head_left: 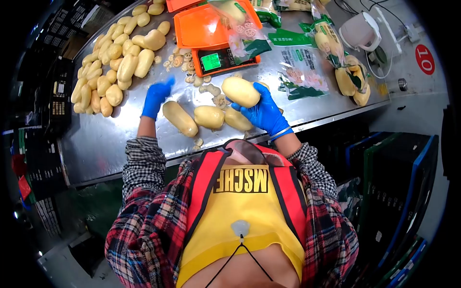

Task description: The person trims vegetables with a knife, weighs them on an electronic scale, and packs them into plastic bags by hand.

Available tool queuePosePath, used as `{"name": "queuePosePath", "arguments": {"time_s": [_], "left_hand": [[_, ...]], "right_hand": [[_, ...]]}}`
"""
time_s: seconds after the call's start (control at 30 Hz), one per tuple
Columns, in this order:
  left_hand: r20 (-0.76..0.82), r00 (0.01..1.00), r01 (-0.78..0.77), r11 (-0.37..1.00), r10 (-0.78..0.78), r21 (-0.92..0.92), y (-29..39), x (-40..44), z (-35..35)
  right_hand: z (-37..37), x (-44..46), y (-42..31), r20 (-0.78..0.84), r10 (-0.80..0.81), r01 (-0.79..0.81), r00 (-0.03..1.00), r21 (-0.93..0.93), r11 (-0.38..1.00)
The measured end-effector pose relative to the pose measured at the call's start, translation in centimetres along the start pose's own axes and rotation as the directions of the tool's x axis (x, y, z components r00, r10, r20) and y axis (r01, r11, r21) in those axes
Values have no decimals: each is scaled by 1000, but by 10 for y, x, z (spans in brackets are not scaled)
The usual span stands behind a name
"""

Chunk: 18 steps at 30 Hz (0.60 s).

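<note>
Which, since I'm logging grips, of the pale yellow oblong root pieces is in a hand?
The pale yellow oblong root piece in the blue-gloved right hand; no other is visibly gripped.

Table (101, 141) shiny metal; scale tray (196, 30) glossy plastic; lotus roots (240, 92) smooth; sleeves (144, 158) cloth.

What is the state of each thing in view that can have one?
Right hand: closed around a lotus root
Left hand: blurred, grip unclear
Scale: on, display lit green
Flat bag: lying on the table
Root pile: loose, unbagged
Bag over scale: contains a root
</note>
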<state>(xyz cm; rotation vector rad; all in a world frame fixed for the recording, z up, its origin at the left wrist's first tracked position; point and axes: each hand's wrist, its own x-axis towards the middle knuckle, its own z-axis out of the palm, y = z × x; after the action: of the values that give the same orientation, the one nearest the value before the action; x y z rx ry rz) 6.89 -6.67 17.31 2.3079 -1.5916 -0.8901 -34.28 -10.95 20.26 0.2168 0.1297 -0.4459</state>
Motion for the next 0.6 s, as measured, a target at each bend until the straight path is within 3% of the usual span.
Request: {"name": "queuePosePath", "arguments": {"time_s": [0.03,0.07,0.13,0.17,0.23,0.27,0.3,0.37,0.4,0.43,0.5,0.53,0.6], "left_hand": [[-289,918,-142,906,271,399,9,-15,0],[-531,686,55,692,498,720,20,-31,0],[-573,817,242,862,68,446,45,-39,-12],[-486,872,238,811,65,534,82,-56,-28],[-627,648,21,813,432,582,109,-57,-18],[-631,583,-75,807,512,585,115,-57,-14],[-628,512,-168,786,585,595,121,-58,-9],[-548,748,-212,917,375,338,109,-51,10],[-471,866,-108,982,168,152,94,-44,22],[-372,927,15,996,-48,-91,91,-39,27],[-202,952,171,950,-228,-262,85,-32,39],[-189,958,177,961,-217,-211,87,-33,42],[-349,936,-62,998,48,-31,93,-36,48]], "right_hand": [[4,-1,-2,55,-3,2,998,20,1000],[4,-2,-7,104,1,-4,995,30,1000],[-1,-5,-11,187,12,-23,982,55,998],[7,-11,-10,78,11,-19,997,104,994],[-6,-7,-18,149,49,-69,988,135,988],[-4,-4,-18,165,39,-63,986,141,988],[-1,-5,-18,54,-47,40,997,126,991],[1,-8,-21,-124,-252,259,960,42,965],[-5,-10,-25,-67,-306,310,950,42,950],[0,-14,-28,-70,-320,323,945,33,946],[4,-22,-33,-88,-333,337,939,31,941],[3,-23,-36,-101,-331,336,938,40,941],[4,-25,-37,-134,-328,335,935,31,942]]}}
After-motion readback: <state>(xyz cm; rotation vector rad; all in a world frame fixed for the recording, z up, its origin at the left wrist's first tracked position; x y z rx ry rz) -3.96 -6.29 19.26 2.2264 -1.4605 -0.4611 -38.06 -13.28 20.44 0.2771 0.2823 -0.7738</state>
